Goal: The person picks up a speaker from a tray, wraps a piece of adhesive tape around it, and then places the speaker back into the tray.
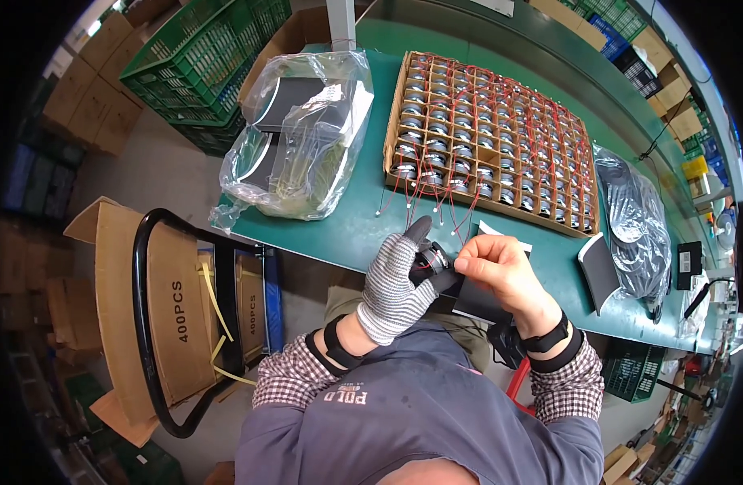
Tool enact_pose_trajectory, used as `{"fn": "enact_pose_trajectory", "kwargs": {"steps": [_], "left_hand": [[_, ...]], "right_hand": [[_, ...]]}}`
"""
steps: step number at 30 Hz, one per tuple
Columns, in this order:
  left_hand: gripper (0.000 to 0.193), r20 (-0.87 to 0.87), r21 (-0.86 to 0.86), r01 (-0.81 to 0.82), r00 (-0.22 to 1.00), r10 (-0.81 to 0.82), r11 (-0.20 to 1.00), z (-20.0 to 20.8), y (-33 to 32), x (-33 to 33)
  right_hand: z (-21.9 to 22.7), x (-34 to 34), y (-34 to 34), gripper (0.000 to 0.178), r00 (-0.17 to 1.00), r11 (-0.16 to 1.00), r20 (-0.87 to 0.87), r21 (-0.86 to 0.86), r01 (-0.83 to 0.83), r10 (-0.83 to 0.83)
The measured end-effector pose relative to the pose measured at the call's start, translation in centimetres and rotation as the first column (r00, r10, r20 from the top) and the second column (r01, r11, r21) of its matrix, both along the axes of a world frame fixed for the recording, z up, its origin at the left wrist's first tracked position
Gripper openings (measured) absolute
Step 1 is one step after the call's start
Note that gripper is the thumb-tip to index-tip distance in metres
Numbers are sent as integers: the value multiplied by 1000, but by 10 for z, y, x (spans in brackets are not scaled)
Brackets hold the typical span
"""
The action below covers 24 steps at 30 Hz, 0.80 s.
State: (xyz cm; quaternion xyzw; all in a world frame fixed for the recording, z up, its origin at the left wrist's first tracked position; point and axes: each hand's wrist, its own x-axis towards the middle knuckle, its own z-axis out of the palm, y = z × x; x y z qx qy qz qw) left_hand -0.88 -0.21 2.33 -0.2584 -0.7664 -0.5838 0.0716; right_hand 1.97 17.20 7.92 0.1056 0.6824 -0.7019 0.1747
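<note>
Small round metal part (433, 259) with thin red leads, held up just above the near edge of the green table (351, 230), close to the body and straight under the head camera, likely so the work stays in plain sight. At far left, a green plastic crate (202, 61) and stacked brown cartons on the floor, well apart from the hands. Nearer, an open cardboard box (165, 307) beside a black tubular chair frame (145, 323), just beside the table, probably within reach from the seat. On the table's left end, a clear plastic bag (303, 133) lying slack with dark flat pieces and pale strips inside, open side hard to tell. Then the left hand (395, 283), in a grey knitted glove with dark fingertips, curled closed around the round part, thumb raised above it, gripping it from the left and below. Beyond, a cardboard tray (492, 137) divided into cells, packed with matching round parts, red wires trailing over the rows and off the near side. Next the right hand (500, 271), bare, fingers pinched nearly closed against the part; whether onto a lead or something else, too small to tell. Below it, a dark flat piece (480, 303). At right, another dark curved piece (599, 271) and a second plastic bag (638, 218) of dark things.
</note>
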Motion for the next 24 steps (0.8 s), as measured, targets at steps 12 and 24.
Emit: {"fn": "enact_pose_trajectory", "kwargs": {"steps": [12,24], "left_hand": [[72,13,98,-12,1000,11,995,-9,-3,2],[73,370,605,13,881,-296,796,-6,8,1]], "right_hand": [[-6,5,-7,13,999,999,-37,-12,39,-39],[-9,2,0,15,991,1000,-135,13,-17,18]]}}
